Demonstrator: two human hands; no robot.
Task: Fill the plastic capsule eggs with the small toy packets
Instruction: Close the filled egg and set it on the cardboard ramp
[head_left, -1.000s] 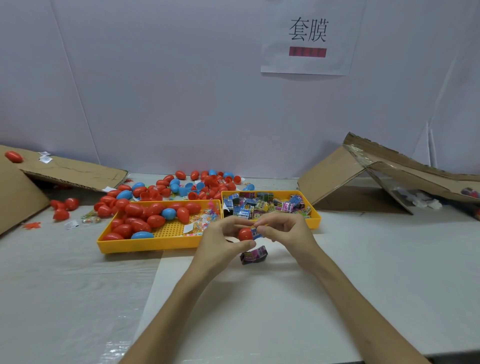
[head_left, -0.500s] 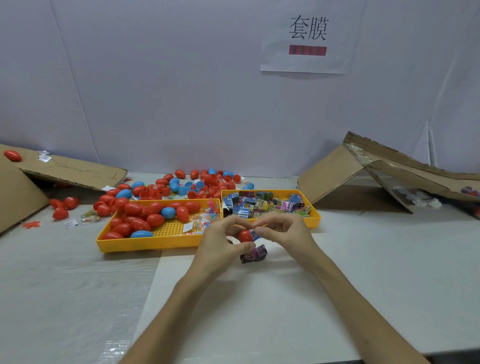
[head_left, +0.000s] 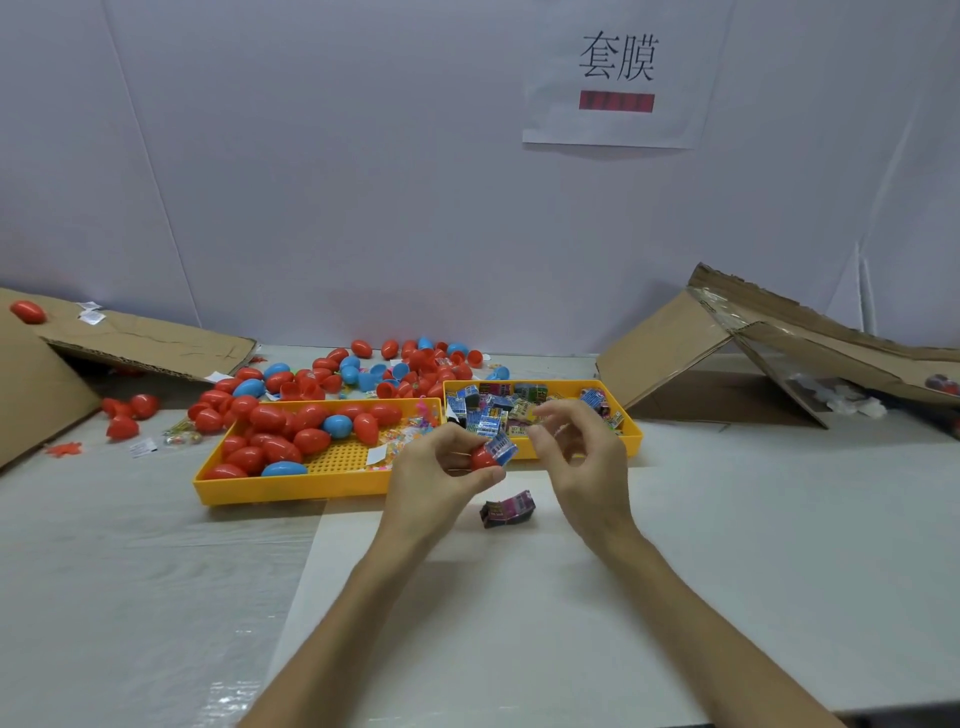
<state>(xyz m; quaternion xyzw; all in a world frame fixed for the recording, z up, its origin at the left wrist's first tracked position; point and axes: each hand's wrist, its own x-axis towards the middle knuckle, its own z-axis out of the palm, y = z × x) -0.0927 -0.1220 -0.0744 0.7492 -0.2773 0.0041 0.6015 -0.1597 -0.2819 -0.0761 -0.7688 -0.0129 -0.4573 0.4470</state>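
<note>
Now the left hand (head_left: 441, 478) grips a red capsule egg (head_left: 482, 461) above the bench (head_left: 727, 519), fingers clamped round it. A blue packet (head_left: 502, 447) juts from the egg's right end, its long axis roughly left to right. The right hand (head_left: 587, 457) hovers just right of the packet, fingers loosely curled, apart and holding nothing, so it is best placed to push. A spare packet (head_left: 506, 509) lies just nearer. The left tray (head_left: 291, 488) holds eggs; the right tray (head_left: 631, 415) holds packets.

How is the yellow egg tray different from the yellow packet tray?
The egg tray looks larger and sits nearer; the packet tray looks smaller and sits farther back. The egg tray holds red and blue eggs with bare floor showing; the packet tray is crowded with packets. Both are yellow and shallow.
</note>
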